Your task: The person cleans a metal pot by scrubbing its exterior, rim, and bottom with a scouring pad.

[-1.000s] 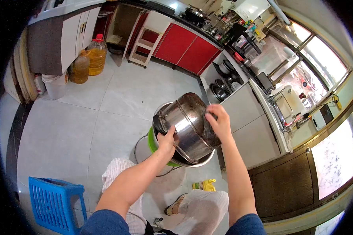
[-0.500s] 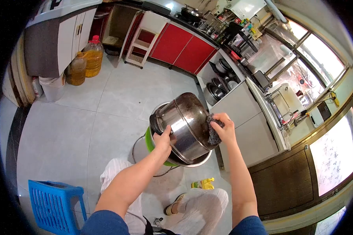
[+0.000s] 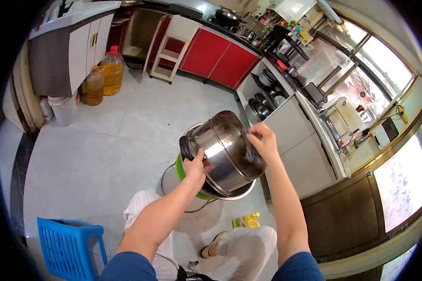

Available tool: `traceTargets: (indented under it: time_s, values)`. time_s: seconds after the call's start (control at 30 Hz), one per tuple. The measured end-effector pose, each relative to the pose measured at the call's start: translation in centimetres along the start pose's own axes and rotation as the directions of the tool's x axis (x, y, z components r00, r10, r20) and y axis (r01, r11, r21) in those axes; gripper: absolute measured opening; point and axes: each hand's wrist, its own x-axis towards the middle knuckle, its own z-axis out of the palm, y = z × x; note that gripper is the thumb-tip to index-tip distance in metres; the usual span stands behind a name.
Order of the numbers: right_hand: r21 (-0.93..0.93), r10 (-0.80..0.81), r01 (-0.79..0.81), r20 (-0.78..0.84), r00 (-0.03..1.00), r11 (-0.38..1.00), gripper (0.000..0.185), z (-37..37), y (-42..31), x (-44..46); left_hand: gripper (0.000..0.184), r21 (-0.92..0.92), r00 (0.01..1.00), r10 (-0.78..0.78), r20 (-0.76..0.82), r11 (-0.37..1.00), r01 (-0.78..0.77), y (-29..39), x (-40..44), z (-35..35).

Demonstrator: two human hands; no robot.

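A steel pot [image 3: 215, 152] with a browned, stained base lies tilted on its side in a metal basin [image 3: 245, 193], over a bucket with a green rim [image 3: 179, 169]. My left hand [image 3: 195, 171] grips the pot beside its black handle [image 3: 186, 148], thumb on the steel wall. Against the stained base, my right hand [image 3: 264, 142] is closed on a dark grey scouring pad, slightly blurred. The fingers hide most of the pad now; it shows better in the earlier frame.
A blue plastic stool [image 3: 70, 248] stands at lower left. On the floor near my foot lies a yellow bottle [image 3: 246, 220]. Oil jugs [image 3: 111, 72] sit by the left cabinet. Red cabinets [image 3: 218, 58] line the back, and a white cabinet [image 3: 293, 140] stands at right.
My right hand has moved slightly up and left along the pot's base with the scouring pad. The pot and my left hand keep nearly the same place.
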Motion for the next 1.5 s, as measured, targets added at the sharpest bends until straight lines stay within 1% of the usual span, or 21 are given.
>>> traceTargets:
  time_s: [0.1,0.13,0.27,0.33,0.37,0.4,0.43,0.5,0.53,0.63,0.73,0.83,0.9,0.97,1.03,1.07,1.13,1.2,1.33,1.43,1.5]
  values:
    - [0.024,-0.075,0.076,-0.011,0.997,0.997,0.016,-1.6,-0.7,-3.5,0.036,0.005,0.999,-0.043,-0.007,0.999,0.043,1.0,-1.1,0.5]
    - [0.027,-0.049,0.049,0.001,0.999,0.998,0.017,-1.7,-1.0,-3.2,0.035,0.024,0.998,-0.039,0.045,0.999,0.038,0.8,-0.8,0.3]
    - [-0.003,-0.034,0.035,0.024,0.999,0.999,0.018,1.5,0.7,2.6,0.034,0.0,0.998,-0.031,0.046,1.0,0.031,0.6,-0.2,0.0]
    - [-0.002,-0.028,0.028,0.026,0.999,1.0,0.018,3.8,1.3,5.5,0.035,-0.048,0.994,-0.024,0.107,0.998,0.029,0.5,0.1,-0.3]
    - [-0.06,-0.016,0.019,0.047,0.999,0.998,0.019,4.5,1.4,6.7,0.035,-0.045,0.994,-0.022,0.106,0.999,0.026,0.3,0.8,-0.4]
    - [-0.122,0.0,0.008,0.066,0.998,0.993,0.019,4.7,1.4,7.0,0.032,-0.025,0.999,-0.004,0.033,1.0,0.005,0.2,1.3,-0.3]
    - [-0.126,0.002,0.006,0.064,0.998,0.992,0.019,4.4,1.5,6.7,0.03,-0.006,0.999,0.013,-0.038,1.0,-0.014,-0.1,1.7,-0.3]
    - [-0.043,-0.043,0.044,0.025,0.999,0.998,0.019,3.5,1.3,5.2,0.03,-0.023,1.0,-0.006,0.007,1.0,0.006,0.0,1.2,-0.4]
    - [-0.013,0.004,-0.004,0.014,1.0,1.0,0.018,2.6,0.7,3.8,0.029,-0.043,0.999,-0.016,0.045,0.999,0.018,0.4,0.5,-0.3]
    - [0.015,-0.037,0.037,0.025,0.999,0.999,0.016,-0.1,0.8,-0.8,0.032,0.056,0.999,-0.042,0.0,0.998,0.042,1.2,-0.6,0.4]
    - [0.059,-0.054,0.052,0.019,0.998,0.997,0.015,-1.7,-0.6,-2.4,0.03,0.012,0.998,-0.036,0.056,0.999,0.035,0.9,-0.3,0.3]
    - [-0.018,-0.106,0.107,0.042,0.993,0.994,0.016,0.4,-0.7,1.1,0.028,-0.009,1.0,-0.019,0.011,1.0,0.019,1.1,-1.0,0.5]
    - [-0.056,-0.159,0.162,0.055,0.986,0.985,0.016,3.1,0.4,4.7,0.028,-0.029,0.997,0.021,0.07,0.999,-0.019,-0.2,1.1,-0.7]
    - [-0.089,-0.144,0.152,0.089,0.986,0.984,0.016,5.6,1.0,7.5,0.032,-0.024,0.995,0.028,0.095,0.999,-0.026,-0.9,2.1,-1.2]
    - [-0.227,-0.046,0.073,0.123,0.991,0.971,0.02,6.7,1.3,8.6,0.034,-0.031,0.994,-0.003,0.108,1.0,0.006,0.0,1.5,-0.5]
    - [-0.232,-0.037,0.065,0.122,0.992,0.971,0.02,6.4,1.5,8.1,0.03,-0.028,0.998,-0.019,0.055,0.999,0.021,0.7,0.5,0.1]
    - [-0.075,-0.129,0.133,0.062,0.99,0.988,0.015,5.0,0.6,6.6,0.029,0.007,0.998,-0.064,-0.028,0.998,0.065,1.3,-0.7,0.7]
    - [-0.07,-0.189,0.191,0.045,0.981,0.979,0.012,2.9,-0.9,3.5,0.029,0.011,0.998,-0.054,-0.023,0.998,0.054,1.4,-1.3,0.8]
    - [-0.106,-0.194,0.203,0.089,0.977,0.973,0.014,0.1,-3.7,-2.5,0.031,0.003,0.999,-0.012,0.049,1.0,0.012,1.0,-0.6,0.4]
    - [-0.134,-0.191,0.204,0.105,0.976,0.97,0.016,0.9,-3.4,-1.2,0.033,-0.017,0.998,-0.055,-0.024,0.998,0.055,0.6,-0.7,0.6]
    - [-0.181,-0.253,0.266,0.093,0.963,0.947,0.012,3.1,-2.3,2.2,0.035,0.013,0.999,-0.047,0.0,0.999,0.047,0.2,-0.4,0.4]
